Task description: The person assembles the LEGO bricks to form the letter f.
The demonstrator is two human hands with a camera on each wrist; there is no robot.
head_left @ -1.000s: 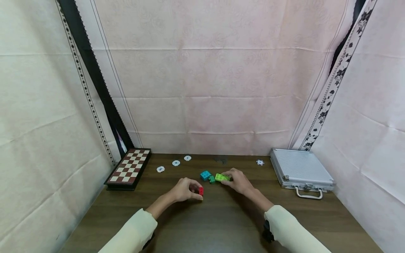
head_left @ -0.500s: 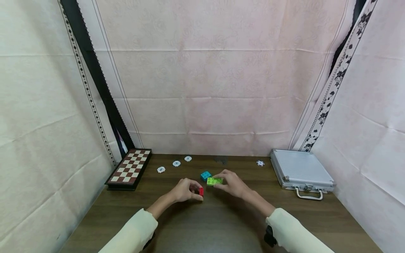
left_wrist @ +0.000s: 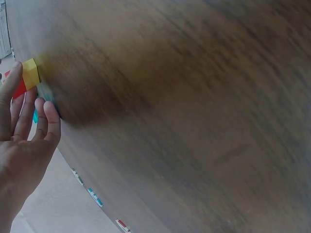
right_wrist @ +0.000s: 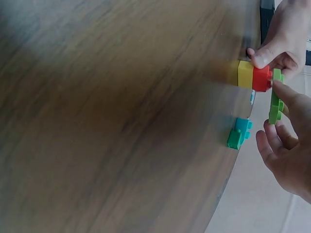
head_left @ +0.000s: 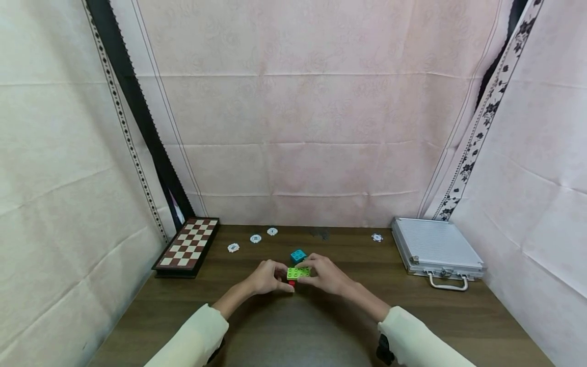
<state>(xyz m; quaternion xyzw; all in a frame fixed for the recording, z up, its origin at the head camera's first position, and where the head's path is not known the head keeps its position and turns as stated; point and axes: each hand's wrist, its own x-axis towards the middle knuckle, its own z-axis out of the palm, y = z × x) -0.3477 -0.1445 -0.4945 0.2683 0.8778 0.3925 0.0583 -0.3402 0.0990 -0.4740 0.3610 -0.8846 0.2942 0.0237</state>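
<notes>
My left hand (head_left: 268,278) grips a red brick (head_left: 291,284), which sits on a yellow brick (right_wrist: 245,74) standing on the table. Pinched between the thumb and fingers of my right hand (head_left: 327,275) is a lime green brick (head_left: 298,273). In the right wrist view it lies across the red brick's studs; I cannot tell whether they are joined. Just behind stands a blue brick (head_left: 298,256). A small dark green brick (right_wrist: 234,140) lies against it, hidden in the head view. The yellow brick is also hidden there.
A checkered game board (head_left: 188,243) lies at the left of the brown table (head_left: 293,331), and a silver case (head_left: 435,244) at the right. Several poker chips, among them a white one (head_left: 233,247), lie towards the back. A pale curtain (head_left: 293,127) hangs behind.
My right hand has carried the lime green brick leftwards and nearer, from beside the dark green brick to over the red one. My left hand has stayed in place.
</notes>
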